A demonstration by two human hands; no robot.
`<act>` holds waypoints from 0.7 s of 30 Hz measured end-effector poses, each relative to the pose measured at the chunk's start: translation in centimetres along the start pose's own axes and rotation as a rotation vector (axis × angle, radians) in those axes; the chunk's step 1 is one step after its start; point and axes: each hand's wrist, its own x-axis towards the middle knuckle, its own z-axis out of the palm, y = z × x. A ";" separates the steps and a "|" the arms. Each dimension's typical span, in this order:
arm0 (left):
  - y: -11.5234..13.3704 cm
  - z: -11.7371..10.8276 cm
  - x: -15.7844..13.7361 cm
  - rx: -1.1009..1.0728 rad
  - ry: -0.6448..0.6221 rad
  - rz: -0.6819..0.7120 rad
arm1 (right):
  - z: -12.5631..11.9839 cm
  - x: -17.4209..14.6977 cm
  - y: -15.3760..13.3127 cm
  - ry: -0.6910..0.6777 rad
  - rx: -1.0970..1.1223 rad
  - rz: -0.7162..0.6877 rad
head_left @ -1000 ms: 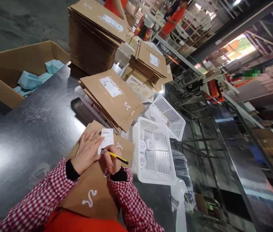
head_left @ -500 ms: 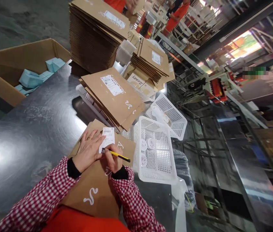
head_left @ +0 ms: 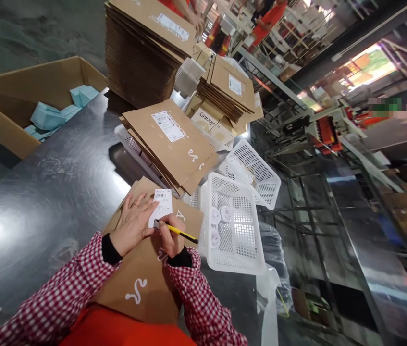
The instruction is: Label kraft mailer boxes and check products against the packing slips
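My left hand (head_left: 134, 225) lies flat with fingers outstretched, pressing on the brown cardboard mailer (head_left: 145, 288) and touching the edge of its white shipping label (head_left: 162, 204). In my right hand (head_left: 171, 236) I grip a slim yellow-and-black utility knife (head_left: 183, 234). Its dark tip points left and rests at the label's lower part, close to my left fingertips. Whether the tip cuts into the label I cannot tell. White squiggle printing shows on the mailer, which lies in front of me on the metal table (head_left: 62, 211).
Beyond the mailer, more labelled mailers (head_left: 174, 149) lie on a basket, with a tall cardboard stack (head_left: 138, 57) behind. A white basket (head_left: 234, 259) with several round items stands at right. Light-blue boxes (head_left: 48, 117) fill part of a carton (head_left: 1, 98). Other people work in the background.
The knife's tip has shifted slightly along the label's lower part, and its handle end has swung a little to the right. My left hand stays in place on the mailer.
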 end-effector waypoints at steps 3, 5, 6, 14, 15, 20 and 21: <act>0.0 0.1 0.1 -0.004 0.006 0.001 | 0.0 -0.2 0.1 0.100 -0.038 0.063; 0.0 0.0 0.1 -0.001 -0.001 -0.002 | 0.1 -0.1 0.1 0.116 -0.047 0.083; 0.1 -0.1 0.1 0.002 -0.005 -0.004 | 0.1 -0.1 0.1 0.110 -0.042 0.080; 0.1 -0.2 0.0 0.031 -0.017 -0.002 | 0.3 0.1 0.1 0.047 0.004 0.079; 0.1 -0.2 0.0 0.037 -0.014 -0.005 | 0.3 0.1 0.1 0.040 0.005 0.078; 0.3 -0.4 0.0 0.063 -0.023 0.007 | 0.3 0.0 0.1 0.026 -0.020 0.055; 0.3 -0.4 0.0 0.066 -0.025 0.007 | 0.3 0.1 0.1 0.028 -0.029 0.043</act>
